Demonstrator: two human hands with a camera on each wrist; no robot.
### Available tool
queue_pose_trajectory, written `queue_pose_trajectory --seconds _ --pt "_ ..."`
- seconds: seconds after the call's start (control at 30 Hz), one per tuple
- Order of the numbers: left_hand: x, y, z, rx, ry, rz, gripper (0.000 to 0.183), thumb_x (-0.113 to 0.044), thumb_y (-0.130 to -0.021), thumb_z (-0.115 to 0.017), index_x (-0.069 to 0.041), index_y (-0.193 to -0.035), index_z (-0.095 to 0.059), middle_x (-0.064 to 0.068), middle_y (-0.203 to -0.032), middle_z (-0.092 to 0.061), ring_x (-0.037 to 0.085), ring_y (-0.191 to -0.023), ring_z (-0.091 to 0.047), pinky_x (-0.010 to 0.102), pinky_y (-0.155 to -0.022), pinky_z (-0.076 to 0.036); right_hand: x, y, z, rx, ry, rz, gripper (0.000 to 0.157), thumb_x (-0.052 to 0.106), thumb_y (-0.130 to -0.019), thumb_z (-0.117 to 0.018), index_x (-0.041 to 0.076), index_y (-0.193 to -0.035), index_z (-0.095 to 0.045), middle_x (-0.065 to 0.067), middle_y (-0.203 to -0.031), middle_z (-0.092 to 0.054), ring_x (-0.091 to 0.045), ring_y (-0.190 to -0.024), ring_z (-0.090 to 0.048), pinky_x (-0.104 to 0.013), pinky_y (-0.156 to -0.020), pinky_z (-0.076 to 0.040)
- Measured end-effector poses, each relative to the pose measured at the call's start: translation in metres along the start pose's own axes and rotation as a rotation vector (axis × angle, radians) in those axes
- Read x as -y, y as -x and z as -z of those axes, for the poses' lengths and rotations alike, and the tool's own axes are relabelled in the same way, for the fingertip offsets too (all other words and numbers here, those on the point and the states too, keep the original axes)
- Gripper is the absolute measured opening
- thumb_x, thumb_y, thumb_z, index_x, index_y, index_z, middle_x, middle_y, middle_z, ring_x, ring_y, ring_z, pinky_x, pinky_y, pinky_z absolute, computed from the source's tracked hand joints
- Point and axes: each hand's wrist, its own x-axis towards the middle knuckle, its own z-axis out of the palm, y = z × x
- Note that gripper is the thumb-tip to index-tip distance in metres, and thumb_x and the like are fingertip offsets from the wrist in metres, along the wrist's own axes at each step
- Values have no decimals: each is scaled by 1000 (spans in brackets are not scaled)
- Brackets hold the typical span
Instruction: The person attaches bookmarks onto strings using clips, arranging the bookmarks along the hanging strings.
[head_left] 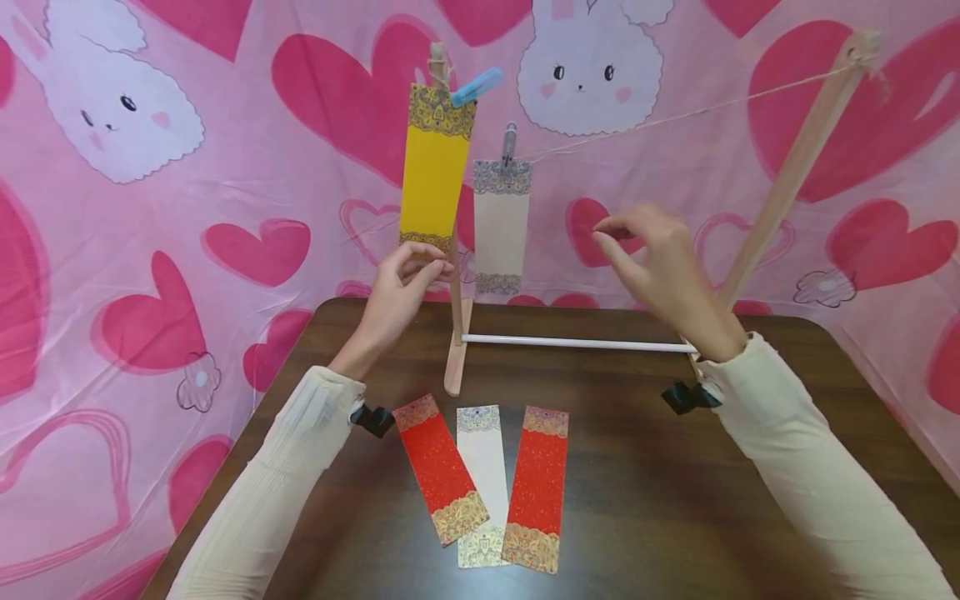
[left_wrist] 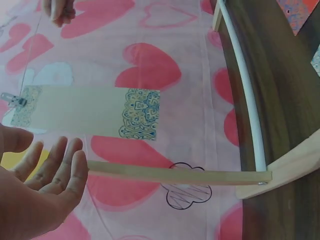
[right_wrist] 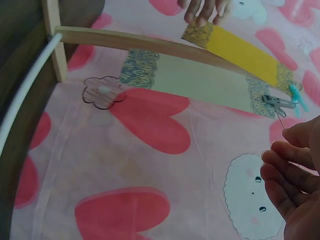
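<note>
- Yellow card [head_left: 437, 179]: probably light, stiffish, easily creased; best pinched by its edges.
- My left hand [head_left: 399, 287], loose, grips nothing near its lower end.
- My right hand [head_left: 663, 267]: relaxed, empty.

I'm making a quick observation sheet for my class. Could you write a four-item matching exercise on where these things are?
Things
1. Blue clothespin
2. Grey clothespin
3. White rod
4. Two red cards

Places
A. Low between the wooden uprights
B. On the table, partly covering a white card
C. At the top right corner of the yellow card, in the head view
D. At the top of the hanging pale card

Pairs: 1-C, 2-D, 3-A, 4-B
</note>
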Motion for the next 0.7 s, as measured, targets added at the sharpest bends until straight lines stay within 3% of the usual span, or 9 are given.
queue_pose_trajectory --seconds 0.1,0.3,0.47,0.7 --pt "0 8 2 -8 -27 8 22 -10 -101 -57 6 -116 -57 27 -111 -66 25 -99 -68 33 -90 -55 -1 9 2 -1 5 -2 12 5 -89 -72 1 -101 -74 -11 -96 -72 -24 -90 -64 -28 -85 -47" --pt "3 24 4 14 -56 16 20 -7 -100 -59 5 -115 -58 22 -111 -66 25 -102 -66 36 -87 -56 0 24 5 18 18 15 12 2 -88 -73 2 -100 -74 -9 -95 -72 -24 -91 -63 -30 -86 -47" --pt "3 38 3 45 -92 -3 17 -7 -99 -60 3 -113 -60 15 -109 -67 18 -100 -65 31 -88 -54 3 37 8 52 34 19 12 4 -88 -73 4 -100 -74 -7 -97 -71 -21 -93 -62 -28 -86 -47" --pt "0 55 4 55 -134 -10 17 -8 -98 -63 -1 -113 -61 11 -110 -66 23 -107 -63 34 -99 -48 5 56 15 60 20 35 17 1 -85 -74 6 -101 -73 -4 -97 -70 -20 -93 -61 -17 -88 -43"
